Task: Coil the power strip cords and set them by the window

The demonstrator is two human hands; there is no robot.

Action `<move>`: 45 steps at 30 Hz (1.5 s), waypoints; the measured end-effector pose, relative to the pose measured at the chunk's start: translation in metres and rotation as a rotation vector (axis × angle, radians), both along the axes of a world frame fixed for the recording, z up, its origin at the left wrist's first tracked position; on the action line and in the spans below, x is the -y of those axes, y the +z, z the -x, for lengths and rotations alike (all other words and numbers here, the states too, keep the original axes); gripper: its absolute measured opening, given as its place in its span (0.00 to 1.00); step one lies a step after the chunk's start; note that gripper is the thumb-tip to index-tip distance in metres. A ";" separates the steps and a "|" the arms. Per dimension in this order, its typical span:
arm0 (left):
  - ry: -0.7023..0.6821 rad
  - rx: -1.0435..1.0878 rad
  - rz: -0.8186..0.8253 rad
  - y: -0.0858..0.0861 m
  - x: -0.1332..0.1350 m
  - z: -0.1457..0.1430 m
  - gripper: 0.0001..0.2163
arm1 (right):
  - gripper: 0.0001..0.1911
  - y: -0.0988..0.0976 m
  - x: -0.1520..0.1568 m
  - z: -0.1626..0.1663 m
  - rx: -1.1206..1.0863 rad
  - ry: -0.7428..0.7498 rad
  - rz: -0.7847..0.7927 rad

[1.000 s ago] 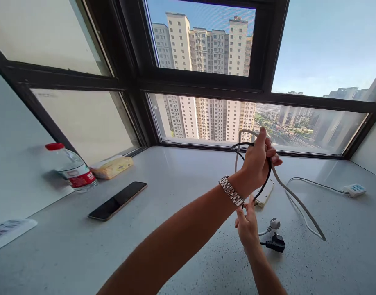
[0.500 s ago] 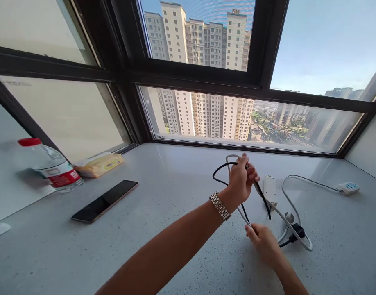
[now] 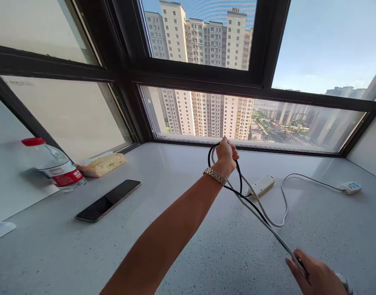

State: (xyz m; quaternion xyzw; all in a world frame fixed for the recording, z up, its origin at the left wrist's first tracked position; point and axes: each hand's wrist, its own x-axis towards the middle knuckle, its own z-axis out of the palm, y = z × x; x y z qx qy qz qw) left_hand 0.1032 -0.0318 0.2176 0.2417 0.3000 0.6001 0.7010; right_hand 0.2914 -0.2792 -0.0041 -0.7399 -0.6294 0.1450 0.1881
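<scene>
My left hand (image 3: 226, 152), with a metal-band watch (image 3: 215, 176) on its wrist, is closed around a looped bundle near the window. In that bundle run a black cable (image 3: 240, 177) and a white cable (image 3: 277, 233). Both stretch side by side down to the right, where my right hand (image 3: 318, 273) closes on them near the bottom edge. Part of a white plug (image 3: 343, 282) shows beyond the right hand. A white box-shaped adapter (image 3: 262, 186) lies on the sill beside the cables, joined to a thin lead.
A black phone (image 3: 108, 200) lies left on the speckled white sill (image 3: 188, 262). Behind it are a yellow tissue pack (image 3: 103, 165) and a tilted water bottle (image 3: 62, 170) with a red cap. A small white labelled block (image 3: 350, 187) sits at right. Dark window frames (image 3: 194, 80) border the sill.
My left hand has moved up and left with the cables. My right hand has slid down and right, drawing them out. The adapter has turned, and the black plug no longer shows.
</scene>
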 end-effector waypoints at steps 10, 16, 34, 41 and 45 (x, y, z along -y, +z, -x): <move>-0.634 -0.508 -0.210 -0.019 0.075 -0.012 0.18 | 0.22 0.146 -0.072 -0.061 0.875 -0.198 -0.953; -0.809 -0.832 -0.443 -0.023 0.069 0.011 0.16 | 0.22 0.141 -0.128 -0.011 0.436 -0.231 -0.991; -0.770 -1.136 -0.400 -0.101 0.029 0.057 0.11 | 0.22 0.023 -0.192 0.085 -0.469 0.082 -0.749; -0.511 -1.464 -0.539 -0.128 0.012 0.049 0.27 | 0.22 0.006 -0.195 0.089 -0.413 0.120 -0.763; -0.563 -1.508 -0.690 -0.121 0.008 0.057 0.29 | 0.22 0.004 -0.195 0.084 -0.331 0.163 -0.710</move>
